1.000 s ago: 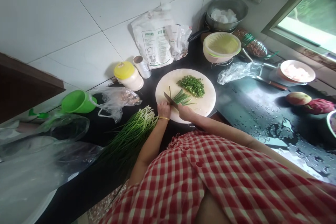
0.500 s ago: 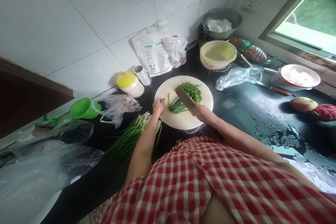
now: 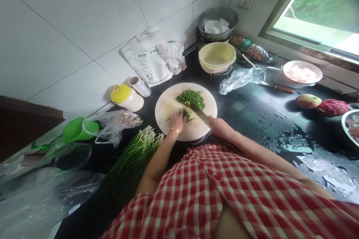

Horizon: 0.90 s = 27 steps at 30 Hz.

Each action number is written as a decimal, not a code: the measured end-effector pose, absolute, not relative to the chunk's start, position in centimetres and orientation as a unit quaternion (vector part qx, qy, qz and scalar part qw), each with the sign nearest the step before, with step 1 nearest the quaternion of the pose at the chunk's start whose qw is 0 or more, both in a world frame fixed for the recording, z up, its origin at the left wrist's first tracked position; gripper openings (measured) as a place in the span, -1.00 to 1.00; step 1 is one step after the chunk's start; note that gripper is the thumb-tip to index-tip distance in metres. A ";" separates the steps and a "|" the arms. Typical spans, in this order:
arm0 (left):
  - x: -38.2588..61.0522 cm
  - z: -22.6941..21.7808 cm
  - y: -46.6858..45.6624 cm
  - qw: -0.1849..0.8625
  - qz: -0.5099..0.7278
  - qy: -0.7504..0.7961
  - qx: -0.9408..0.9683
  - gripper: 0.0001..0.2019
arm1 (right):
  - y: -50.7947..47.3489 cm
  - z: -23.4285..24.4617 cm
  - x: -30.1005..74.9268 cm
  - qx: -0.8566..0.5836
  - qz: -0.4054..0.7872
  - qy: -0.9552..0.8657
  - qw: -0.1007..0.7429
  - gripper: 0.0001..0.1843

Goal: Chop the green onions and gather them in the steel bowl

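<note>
A round white cutting board (image 3: 162,108) lies in front of me. My right hand (image 3: 221,127) grips a kitchen knife with a broad blade (image 3: 201,115), its tip at the edge of a heap of chopped green scallions (image 3: 192,98). My left hand (image 3: 178,121) is on the board, fingers closed over a short bunch of uncut scallions (image 3: 186,113) beside the blade. A few loose stalks lie just under the bunch. To the left of the board rests a pile of whole scallions (image 3: 134,153), white ends toward the board.
Behind the board stand a yellow-lidded jar (image 3: 127,98), a plastic roll (image 3: 140,86) and a white printed bag (image 3: 151,59). A colander (image 3: 217,58), a crumpled plastic bag (image 3: 238,78), a second knife (image 3: 283,89) and a bowl (image 3: 302,73) sit to the right. A green cup (image 3: 75,129) lies left.
My left hand has moved from the board's left edge onto the scallion bunch. The knife has come down beside it, its blade lower and flatter. The view has shifted slightly to the right.
</note>
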<state>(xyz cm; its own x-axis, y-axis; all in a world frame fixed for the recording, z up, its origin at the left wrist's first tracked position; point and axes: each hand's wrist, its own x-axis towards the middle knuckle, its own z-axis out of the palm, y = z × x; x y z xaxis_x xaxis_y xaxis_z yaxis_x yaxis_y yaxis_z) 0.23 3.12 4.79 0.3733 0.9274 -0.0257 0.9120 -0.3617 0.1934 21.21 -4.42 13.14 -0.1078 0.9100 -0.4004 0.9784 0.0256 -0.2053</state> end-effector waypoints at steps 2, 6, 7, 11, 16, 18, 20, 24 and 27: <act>0.6 4.8 2.0 0.061 0.011 0.562 0.825 -0.47 | -4.1 12.8 20.8 0.650 -0.211 0.724 0.095 -0.76; 1.0 4.4 1.6 0.043 -0.009 0.577 0.816 -0.51 | -3.3 12.2 20.0 0.638 -0.192 0.736 0.117 -0.73; 1.0 4.3 1.7 0.042 -0.007 0.583 0.812 -0.52 | -3.1 12.2 19.8 0.637 -0.188 0.738 0.120 -0.74; 1.1 3.8 1.9 0.041 0.017 0.607 0.793 -0.53 | -2.2 11.9 18.4 0.628 -0.178 0.750 0.105 -0.72; 1.4 3.6 1.6 0.051 0.032 0.619 0.783 -0.51 | -1.4 11.4 16.2 0.625 -0.202 0.750 0.076 -0.70; 1.5 3.5 1.6 0.043 0.038 0.620 0.782 -0.50 | -1.1 11.4 15.8 0.623 -0.204 0.752 0.076 -0.70; 1.6 3.4 1.7 0.039 0.039 0.626 0.778 -0.52 | -0.9 11.3 15.7 0.620 -0.197 0.755 0.083 -0.70; 1.7 3.1 1.9 0.042 0.038 0.631 0.773 -0.54 | -0.6 11.3 16.0 0.616 -0.173 0.763 0.090 -0.70; 1.7 3.0 1.9 0.041 0.053 0.627 0.776 -0.52 | -0.5 11.2 16.1 0.616 -0.164 0.765 0.093 -0.71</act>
